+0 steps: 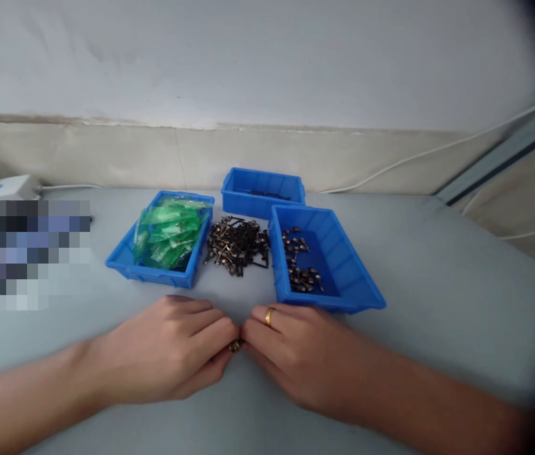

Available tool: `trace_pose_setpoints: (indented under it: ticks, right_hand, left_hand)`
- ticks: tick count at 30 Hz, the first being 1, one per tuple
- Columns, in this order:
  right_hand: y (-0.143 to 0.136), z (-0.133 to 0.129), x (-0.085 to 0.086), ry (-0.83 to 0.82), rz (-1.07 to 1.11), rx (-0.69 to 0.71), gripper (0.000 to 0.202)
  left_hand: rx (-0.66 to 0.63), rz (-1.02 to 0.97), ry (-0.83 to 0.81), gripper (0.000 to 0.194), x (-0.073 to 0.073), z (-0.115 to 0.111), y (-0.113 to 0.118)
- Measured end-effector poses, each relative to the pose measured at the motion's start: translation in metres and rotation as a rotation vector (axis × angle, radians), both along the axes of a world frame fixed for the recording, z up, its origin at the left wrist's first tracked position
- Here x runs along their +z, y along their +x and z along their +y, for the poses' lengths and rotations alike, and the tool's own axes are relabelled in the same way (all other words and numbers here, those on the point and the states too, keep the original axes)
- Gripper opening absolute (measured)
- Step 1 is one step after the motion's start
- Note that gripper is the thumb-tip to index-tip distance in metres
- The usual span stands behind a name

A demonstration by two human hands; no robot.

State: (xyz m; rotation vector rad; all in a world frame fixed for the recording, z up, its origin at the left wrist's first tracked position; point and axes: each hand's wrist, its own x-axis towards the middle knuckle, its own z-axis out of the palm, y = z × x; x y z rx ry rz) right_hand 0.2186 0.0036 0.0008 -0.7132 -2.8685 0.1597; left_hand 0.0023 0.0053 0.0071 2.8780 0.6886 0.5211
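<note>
Just in front of the blue bins, my left hand (172,351) and my right hand (303,357) meet with their fingertips together. A small brass-coloured metal part (235,345) shows between them, pinched in my left fingers; its exact kind is too small to tell. My right fingers are closed against the same part, their tips mostly hidden. Beyond the hands lies a loose pile of small metal parts (239,245), dark and brass-toned. The right-hand blue bin (343,253) contains several similar metal pieces with shiny heads. Its near edge is close behind my right hand.
Green plastic packets (172,226) fill the left blue bin (153,276). A third blue bin (258,204) at the back contains dark thin pieces. A white box (16,188) stands at far left, near a pixelated area. White cables (391,163) run along the wall.
</note>
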Motion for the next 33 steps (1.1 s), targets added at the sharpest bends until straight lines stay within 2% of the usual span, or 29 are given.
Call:
trace_pose_setpoints:
  ticks: [11, 18, 33]
  right_hand:
    - [-0.0001, -0.0007, 0.0032, -0.032, -0.014, 0.005, 0.019]
    - [-0.0005, -0.0002, 0.0004, -0.007, 0.006, 0.010, 0.012]
    - [-0.0013, -0.0002, 0.0021, -0.009, -0.045, -0.013, 0.009]
  left_hand:
    - [-0.001, -0.004, 0.014, 0.029, 0.0016, -0.0011, -0.0006]
    - [-0.007, 0.001, -0.008, 0.032, 0.0015, -0.0008, -0.0010]
    - [0.004, 0.015, 0.004, 0.033, 0.0009, -0.0006, -0.0001]
